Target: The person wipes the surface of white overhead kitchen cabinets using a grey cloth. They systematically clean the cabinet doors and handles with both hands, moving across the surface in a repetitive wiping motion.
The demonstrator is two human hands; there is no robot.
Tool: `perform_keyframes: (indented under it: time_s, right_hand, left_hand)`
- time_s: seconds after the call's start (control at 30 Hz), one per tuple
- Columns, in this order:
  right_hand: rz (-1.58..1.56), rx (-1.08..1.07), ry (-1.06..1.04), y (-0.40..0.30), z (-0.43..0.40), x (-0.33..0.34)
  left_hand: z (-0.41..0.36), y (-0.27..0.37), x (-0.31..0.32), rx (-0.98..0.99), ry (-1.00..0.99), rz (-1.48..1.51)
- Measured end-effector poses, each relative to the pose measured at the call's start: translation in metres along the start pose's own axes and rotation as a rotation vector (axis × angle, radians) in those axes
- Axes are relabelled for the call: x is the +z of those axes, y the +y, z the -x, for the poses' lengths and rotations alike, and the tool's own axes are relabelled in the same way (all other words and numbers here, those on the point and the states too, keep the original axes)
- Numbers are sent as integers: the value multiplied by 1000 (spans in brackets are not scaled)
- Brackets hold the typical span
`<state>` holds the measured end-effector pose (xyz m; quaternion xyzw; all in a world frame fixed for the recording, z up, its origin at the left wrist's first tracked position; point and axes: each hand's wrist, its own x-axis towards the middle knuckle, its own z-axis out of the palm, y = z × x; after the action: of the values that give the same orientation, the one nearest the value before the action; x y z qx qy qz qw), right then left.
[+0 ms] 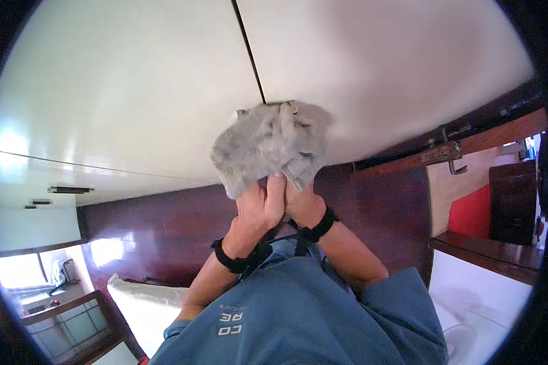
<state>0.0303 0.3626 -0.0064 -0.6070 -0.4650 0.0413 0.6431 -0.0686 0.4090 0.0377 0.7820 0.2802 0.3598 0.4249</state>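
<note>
A grey, soiled cloth (267,141), bunched and folded, is held up by both hands against or close in front of a large pale panelled surface (164,91). My left hand (260,200) grips its lower edge, with the thumb lying along the front. Close beside it, my right hand (301,200) holds the cloth's lower right part, its fingers largely hidden by the fabric. Black bands circle both wrists. A dark seam between the pale panels runs down to the cloth's top edge.
Dark reddish floor (178,237) lies below. At lower left are a plastic-wrapped white item (141,305) and a framed glass panel (73,324). A wooden rail with a metal hook (459,169) runs at right, above a dark wooden ledge (488,255).
</note>
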Motion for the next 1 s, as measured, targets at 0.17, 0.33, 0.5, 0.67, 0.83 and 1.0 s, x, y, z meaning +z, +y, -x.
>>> perform_keyframes:
  time_s: [0.17,0.33,0.5,0.67,0.83,1.0]
  right_hand:
    - [-7,151,-70,73,49,17]
    - [-427,513,207,129,101,49]
    - [158,659,-18,169,119,58]
    - [143,675,-8,146,98,48]
    - [170,503,-38,105,86,30]
    - [107,714,-22,122,78,37]
  left_hand:
    - [21,-70,31,-155,-144,-124]
    - [35,-134,65,-459,-59,-100]
    - [30,-179,69,-685,-94,77]
    - [43,-183,67,-567,59,172]
    - [47,-176,53,-563,-20,148]
    - [35,-181,52,-598,-18,131]
